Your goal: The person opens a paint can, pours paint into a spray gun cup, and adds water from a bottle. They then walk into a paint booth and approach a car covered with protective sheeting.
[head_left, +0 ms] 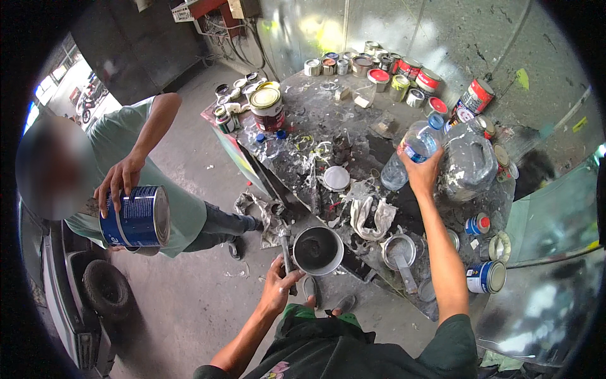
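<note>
Holding: left hand [278, 285] gripping a handled cup [319, 251] off the desk [315, 107] edge, right hand [421, 168] curled round a plastic bottle [425, 136] above it
Desk: super paint-crusted, tins [362, 66] crowding the back
Room: grubby floor [196, 303], blotchy wall [391, 25]

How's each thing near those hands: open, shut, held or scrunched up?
Clear plastic bottle with blue cap: capped, gripped by the right hand.
Round grey metal pot: open, dark inside.
Slim grey bar beside it: gripped by the left hand.
Large blue metal can: held by a co-worker's hand; open or shut, unclear.
Small round silver cup: open, flat grey stick inside.
Off-white fabric cloth: crumpled.
</note>
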Action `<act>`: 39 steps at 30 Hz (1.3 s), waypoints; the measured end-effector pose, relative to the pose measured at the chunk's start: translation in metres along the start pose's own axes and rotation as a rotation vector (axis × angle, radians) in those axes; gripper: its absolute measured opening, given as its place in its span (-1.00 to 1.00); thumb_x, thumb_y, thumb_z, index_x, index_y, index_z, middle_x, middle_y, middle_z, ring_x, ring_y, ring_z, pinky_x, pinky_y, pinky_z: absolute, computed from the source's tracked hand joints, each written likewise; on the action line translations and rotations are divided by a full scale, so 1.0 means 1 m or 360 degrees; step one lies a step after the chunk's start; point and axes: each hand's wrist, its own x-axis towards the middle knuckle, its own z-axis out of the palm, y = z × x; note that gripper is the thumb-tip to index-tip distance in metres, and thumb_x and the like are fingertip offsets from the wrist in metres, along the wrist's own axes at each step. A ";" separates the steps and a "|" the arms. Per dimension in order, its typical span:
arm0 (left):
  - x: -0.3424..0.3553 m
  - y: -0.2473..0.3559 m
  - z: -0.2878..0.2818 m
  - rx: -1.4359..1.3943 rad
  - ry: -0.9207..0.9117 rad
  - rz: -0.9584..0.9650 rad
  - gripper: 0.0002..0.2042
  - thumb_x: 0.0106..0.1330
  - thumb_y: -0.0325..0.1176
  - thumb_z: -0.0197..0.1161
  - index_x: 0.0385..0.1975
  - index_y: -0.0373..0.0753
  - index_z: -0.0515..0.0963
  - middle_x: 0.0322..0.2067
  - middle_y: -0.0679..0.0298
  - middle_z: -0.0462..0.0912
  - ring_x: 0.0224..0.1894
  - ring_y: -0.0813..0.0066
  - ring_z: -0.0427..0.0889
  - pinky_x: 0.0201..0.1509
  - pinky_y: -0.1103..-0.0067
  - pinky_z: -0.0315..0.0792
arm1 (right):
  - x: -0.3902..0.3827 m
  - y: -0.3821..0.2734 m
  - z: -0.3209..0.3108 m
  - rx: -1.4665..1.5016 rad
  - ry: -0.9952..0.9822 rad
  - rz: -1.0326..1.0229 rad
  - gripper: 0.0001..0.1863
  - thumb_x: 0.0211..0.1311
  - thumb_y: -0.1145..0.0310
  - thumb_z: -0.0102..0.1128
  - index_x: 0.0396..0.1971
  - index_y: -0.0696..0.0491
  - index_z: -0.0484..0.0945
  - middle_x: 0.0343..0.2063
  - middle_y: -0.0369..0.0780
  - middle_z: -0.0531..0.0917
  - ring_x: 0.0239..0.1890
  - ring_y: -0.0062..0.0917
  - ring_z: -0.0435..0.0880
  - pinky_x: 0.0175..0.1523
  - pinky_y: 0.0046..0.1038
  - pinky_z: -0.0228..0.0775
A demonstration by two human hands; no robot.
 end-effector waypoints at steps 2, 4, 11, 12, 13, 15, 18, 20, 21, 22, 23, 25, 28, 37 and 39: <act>0.003 0.000 0.004 -0.0020 0.0005 0.0047 -0.62 0.09 -0.40 0.21 -0.05 -0.28 0.46 -0.38 0.38 0.49 -0.40 0.66 0.36 -0.38 0.64 0.24 | 0.001 0.005 -0.006 -0.0141 -0.0038 0.0023 0.13 -0.20 0.07 0.61 0.27 0.27 0.06 0.17 0.11 0.34 0.21 -0.11 0.39 0.26 -0.22 0.24; 0.009 -0.008 0.004 -0.0019 -0.0073 0.0068 -0.63 0.12 -0.37 0.22 -0.04 -0.27 0.45 -0.36 0.35 0.52 -0.40 0.65 0.38 -0.37 0.64 0.24 | -0.009 0.013 -0.019 -0.0196 0.0048 0.0123 0.19 -0.18 0.06 0.61 0.33 0.25 -0.01 0.22 0.12 0.27 0.24 -0.12 0.34 0.29 -0.20 0.20; -0.010 -0.043 0.019 -0.0327 -0.0082 -0.0249 -0.58 0.30 -0.23 0.25 0.09 -0.20 0.35 -0.13 0.22 0.61 -0.13 0.46 0.56 -0.19 0.54 0.46 | -0.244 -0.121 -0.113 0.0529 -0.0794 -0.0026 -0.57 0.04 0.47 0.29 -0.06 0.20 0.42 -0.12 -0.06 0.58 -0.08 -0.29 0.59 -0.04 -0.40 0.43; -0.013 -0.046 0.030 -0.0388 -0.0047 -0.0312 -0.59 0.32 -0.22 0.24 0.10 -0.19 0.34 -0.11 0.22 0.61 -0.14 0.46 0.57 -0.21 0.53 0.48 | -0.281 -0.112 -0.115 0.0468 -0.1184 0.0174 -0.29 0.00 0.48 0.34 0.20 0.24 0.27 0.12 0.01 0.43 0.04 -0.28 0.56 0.06 -0.31 0.44; -0.017 -0.065 0.033 -0.0517 -0.0098 -0.0410 -0.60 0.38 -0.19 0.19 0.12 -0.19 0.32 -0.05 0.21 0.60 -0.09 0.44 0.55 -0.20 0.48 0.50 | -0.307 -0.104 -0.106 0.0297 -0.1227 0.0111 -0.28 -0.02 0.50 0.33 0.21 0.22 0.27 0.18 0.02 0.36 0.11 -0.20 0.51 0.11 -0.26 0.41; -0.024 -0.102 0.044 -0.0279 -0.0053 -0.0349 -0.61 0.38 -0.18 0.19 0.10 -0.23 0.34 -0.05 0.21 0.58 -0.08 0.41 0.54 -0.09 0.45 0.47 | -0.345 -0.071 -0.087 0.0088 -0.1314 0.0029 -0.27 -0.04 0.51 0.32 0.22 0.19 0.28 0.26 0.03 0.26 0.21 -0.09 0.42 0.19 -0.21 0.34; -0.042 -0.158 0.066 0.0147 0.0018 -0.0265 -0.56 0.35 -0.07 0.21 0.01 -0.31 0.44 -0.14 0.13 0.60 -0.03 0.38 0.52 0.05 0.45 0.39 | -0.376 -0.017 -0.076 0.0435 -0.1566 0.0399 -0.37 0.01 0.56 0.26 0.19 0.12 0.36 0.30 0.01 0.25 0.31 -0.10 0.31 0.26 -0.22 0.27; -0.044 -0.180 0.076 0.0152 0.0061 -0.0285 -0.51 0.33 -0.02 0.22 0.00 -0.36 0.45 -0.01 0.03 0.52 -0.08 0.31 0.55 0.00 0.39 0.41 | -0.388 0.003 -0.081 0.0280 -0.1411 0.0008 -0.42 0.03 0.60 0.22 0.15 0.14 0.40 0.17 0.01 0.43 0.22 -0.17 0.45 0.17 -0.25 0.37; -0.047 -0.195 0.077 0.0346 0.0029 -0.0327 -0.50 0.33 -0.02 0.22 0.02 -0.35 0.44 0.07 0.01 0.46 -0.05 0.26 0.56 0.03 0.38 0.41 | -0.397 0.020 -0.085 0.0362 -0.1480 0.0124 -0.43 0.03 0.60 0.22 0.14 0.15 0.40 0.11 0.01 0.48 0.17 -0.18 0.50 0.14 -0.26 0.40; -0.050 -0.210 0.072 0.0545 -0.0016 -0.0373 -0.50 0.33 -0.03 0.23 0.05 -0.34 0.43 0.14 -0.01 0.41 -0.03 0.21 0.56 0.06 0.36 0.42 | -0.410 0.039 -0.088 0.0438 -0.1538 0.0249 -0.44 0.04 0.61 0.21 0.14 0.16 0.41 0.04 0.01 0.53 0.12 -0.19 0.54 0.10 -0.26 0.43; -0.055 -0.234 0.064 0.0594 -0.0044 -0.0372 -0.48 0.33 -0.03 0.23 0.08 -0.34 0.42 0.21 -0.04 0.34 0.00 0.16 0.55 0.09 0.35 0.42 | -0.422 0.059 -0.093 0.0515 -0.1592 0.0378 -0.44 0.04 0.61 0.21 0.13 0.17 0.42 -0.02 0.00 0.59 0.08 -0.20 0.59 0.07 -0.27 0.45; -0.074 -0.279 0.055 0.0531 -0.0072 -0.0327 -0.45 0.32 -0.04 0.23 0.15 -0.34 0.39 0.32 -0.10 0.17 0.07 0.03 0.54 0.16 0.33 0.41 | -0.427 0.087 -0.109 0.0561 -0.1724 0.0294 -0.56 0.15 0.55 0.17 0.08 0.21 0.47 -0.07 0.01 0.63 -0.01 -0.20 0.65 0.01 -0.28 0.48; -0.101 -0.312 0.040 0.0329 -0.0160 -0.0458 -0.34 0.31 -0.03 0.23 0.25 -0.41 0.29 0.31 -0.31 0.12 0.19 -0.21 0.43 0.22 0.27 0.41 | -0.433 0.116 -0.119 0.0552 -0.1716 0.0394 -0.62 0.21 0.48 0.16 0.04 0.22 0.50 -0.07 0.03 0.64 -0.03 -0.17 0.66 0.01 -0.30 0.48; -0.242 -0.608 -0.033 0.1539 -0.0473 -0.1966 0.33 -0.18 0.42 0.37 0.41 -0.34 -0.24 0.14 -0.11 0.47 0.20 0.07 0.49 0.21 0.29 0.41 | -0.518 0.199 -0.080 0.0700 -0.1838 0.0669 -0.67 0.29 0.43 0.16 0.03 0.17 0.54 -0.06 -0.03 0.65 -0.03 -0.24 0.66 0.04 -0.35 0.47; -0.258 -0.642 -0.017 0.1796 -0.0540 -0.1962 0.44 -0.23 0.47 0.36 0.40 -0.38 -0.43 0.09 -0.14 0.51 0.10 -0.02 0.56 0.11 0.30 0.49 | -0.534 0.205 -0.054 0.0702 -0.1828 0.0674 -0.67 0.29 0.42 0.16 0.03 0.18 0.54 -0.06 -0.04 0.65 -0.02 -0.26 0.66 0.06 -0.36 0.47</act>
